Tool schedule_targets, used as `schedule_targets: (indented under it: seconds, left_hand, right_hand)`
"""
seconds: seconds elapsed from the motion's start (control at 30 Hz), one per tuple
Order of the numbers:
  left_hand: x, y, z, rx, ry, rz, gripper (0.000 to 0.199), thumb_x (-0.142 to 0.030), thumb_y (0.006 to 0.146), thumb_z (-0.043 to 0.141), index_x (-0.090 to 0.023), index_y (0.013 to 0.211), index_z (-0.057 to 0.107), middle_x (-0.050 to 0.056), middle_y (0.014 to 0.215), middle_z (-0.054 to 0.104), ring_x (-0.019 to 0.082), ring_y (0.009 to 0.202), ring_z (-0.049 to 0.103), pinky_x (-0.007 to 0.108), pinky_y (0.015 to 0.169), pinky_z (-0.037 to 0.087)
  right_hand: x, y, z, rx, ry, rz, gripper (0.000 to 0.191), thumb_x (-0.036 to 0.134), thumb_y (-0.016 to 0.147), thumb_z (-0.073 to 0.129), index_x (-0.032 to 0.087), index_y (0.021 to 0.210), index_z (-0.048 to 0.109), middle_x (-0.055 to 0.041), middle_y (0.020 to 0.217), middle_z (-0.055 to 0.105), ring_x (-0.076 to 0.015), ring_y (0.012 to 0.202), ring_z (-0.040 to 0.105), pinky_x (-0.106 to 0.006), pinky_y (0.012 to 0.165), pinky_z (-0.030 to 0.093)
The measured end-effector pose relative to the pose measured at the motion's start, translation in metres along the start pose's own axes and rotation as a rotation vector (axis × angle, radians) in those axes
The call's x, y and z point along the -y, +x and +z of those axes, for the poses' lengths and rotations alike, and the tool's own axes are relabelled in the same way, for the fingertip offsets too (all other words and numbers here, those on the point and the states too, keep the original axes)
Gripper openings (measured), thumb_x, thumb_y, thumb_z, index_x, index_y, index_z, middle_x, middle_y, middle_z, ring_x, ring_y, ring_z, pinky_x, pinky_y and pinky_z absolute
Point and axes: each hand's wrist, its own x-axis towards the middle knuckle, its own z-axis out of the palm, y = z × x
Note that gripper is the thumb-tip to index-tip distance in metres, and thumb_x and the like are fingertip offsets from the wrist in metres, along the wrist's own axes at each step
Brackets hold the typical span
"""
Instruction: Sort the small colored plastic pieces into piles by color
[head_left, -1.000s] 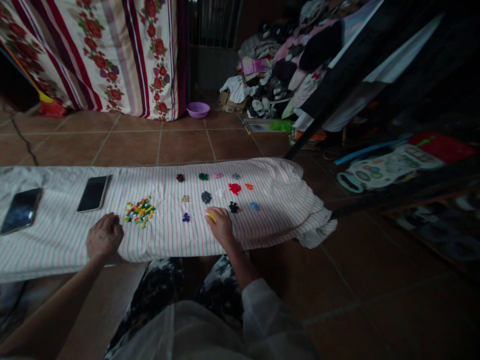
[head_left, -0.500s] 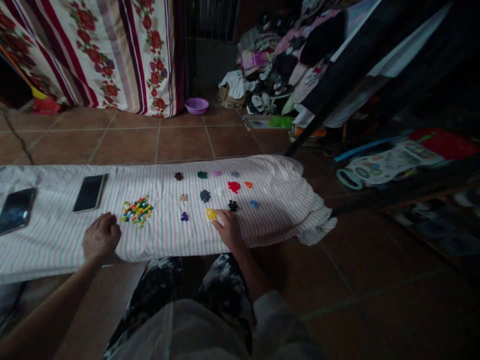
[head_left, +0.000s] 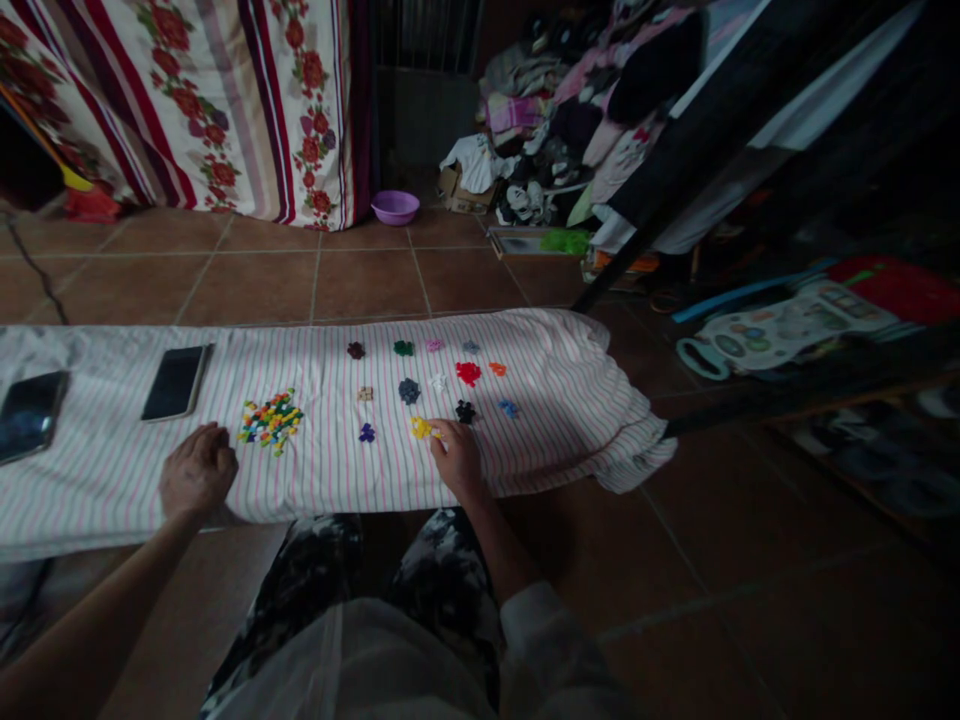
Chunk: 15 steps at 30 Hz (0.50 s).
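My right hand (head_left: 459,460) reaches over the cloth, thumb and index finger pinched together at the right edge of a small yellow pile (head_left: 421,427). A tiny yellow piece shows at the fingertips. My left hand (head_left: 196,472) rests curled, palm down, on the cloth; the inside of its fingers is hidden. Just right of it lies a mixed pile of small coloured pieces (head_left: 271,420). Single-colour piles lie around my right hand: black (head_left: 465,411), white (head_left: 439,382), dark grey (head_left: 409,390), purple (head_left: 367,432), red (head_left: 468,373) and light blue (head_left: 508,408).
A striped cloth (head_left: 555,400) covers the long, low surface before my knees. Two phones (head_left: 176,382) lie on its left part. Beyond it are a purple basin (head_left: 395,207), a floral curtain (head_left: 247,110) and heaped clothes (head_left: 577,130). A dark post slants at the right.
My right hand's fingertips have drawn back slightly to the right from over the yellow pile, uncovering more of it. My left hand stays curled in place. The view has shifted slightly.
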Motion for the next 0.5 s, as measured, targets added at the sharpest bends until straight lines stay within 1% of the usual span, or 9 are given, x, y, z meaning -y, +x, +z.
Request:
schedule_targets:
  seconds: [0.17,0.3,0.37,0.5]
  left_hand:
    - [-0.003,0.0001,-0.0016,0.009,0.011,-0.039,0.03,-0.029,0.083,0.041,-0.016,0.102,0.06,0.014,0.124,0.064,0.028,0.118,0.059,0.044,0.106,0.044]
    - [-0.0047,0.0008,-0.0034,0.028,0.002,-0.018,0.029,-0.03,0.082,0.04,-0.016,0.099,0.058,0.015,0.121,0.064,0.029,0.115,0.06,0.047,0.105,0.045]
    - [-0.0051,0.001,-0.0044,0.03,-0.011,-0.008,0.027,-0.031,0.081,0.041,-0.018,0.1,0.056,0.013,0.119,0.064,0.029,0.115,0.059,0.047,0.106,0.044]
    - [-0.0061,0.0011,-0.0055,0.036,-0.03,-0.018,0.027,-0.03,0.077,0.045,-0.021,0.101,0.054,0.009,0.115,0.064,0.029,0.116,0.057,0.048,0.108,0.043]
  right_hand:
    - [0.0021,0.0013,0.0012,0.013,0.0,0.009,0.023,0.02,0.086,0.057,0.021,0.105,0.069,-0.0074,0.104,0.071,-0.0238,0.097,0.061,-0.036,0.088,0.046]
    - [-0.0018,-0.0002,0.0006,0.019,0.009,-0.006,0.022,0.023,0.088,0.058,0.022,0.108,0.069,-0.0075,0.106,0.071,-0.0239,0.1,0.061,-0.037,0.09,0.046]
    - [-0.0036,-0.0007,0.0004,0.024,0.028,-0.009,0.022,0.025,0.089,0.058,0.022,0.108,0.068,-0.0072,0.106,0.071,-0.0232,0.099,0.061,-0.036,0.089,0.046]
    - [-0.0029,0.0005,0.0036,0.016,0.025,0.04,0.02,0.026,0.089,0.06,0.023,0.107,0.069,-0.0064,0.104,0.071,-0.0225,0.093,0.061,-0.035,0.085,0.046]
